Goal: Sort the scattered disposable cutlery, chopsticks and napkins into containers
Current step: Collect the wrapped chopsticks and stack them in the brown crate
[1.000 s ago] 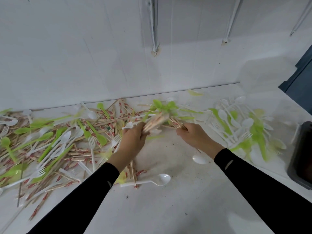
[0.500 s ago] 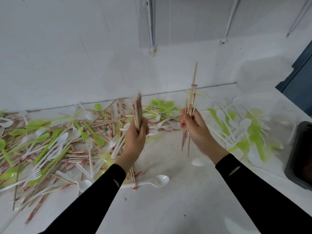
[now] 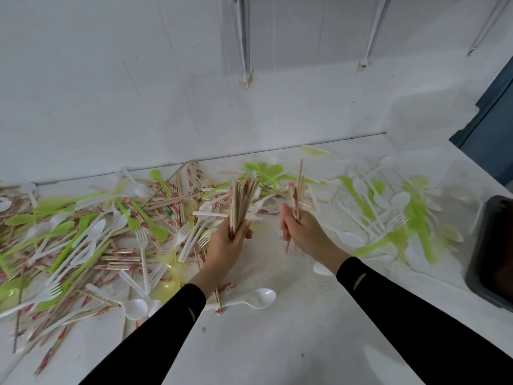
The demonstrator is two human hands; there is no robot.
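Over the bench (image 3: pixel 277 343), chopsticks (image 3: pixel 297 190) gripped by right hand (image 3: pixel 305 232) were lowered; bundle (image 3: pixel 241 201) gripped by left hand (image 3: pixel 224 245) is kept fanned, both long axes near-vertical.

Black tray (image 3: pixel 491 254) is cut off by the right edge. Chopstick bundle (image 3: pixel 240 201) bases are hidden inside the left hand (image 3: pixel 224 245). Far-right cutlery (image 3: pixel 410 212) is blurred.

White wall (image 3: pixel 111 93) is running behind speckled table (image 3: pixel 277 343); grey conduits (image 3: pixel 242 37) are descending it; dark blue panel (image 3: pixel 494 129) is showing at right.
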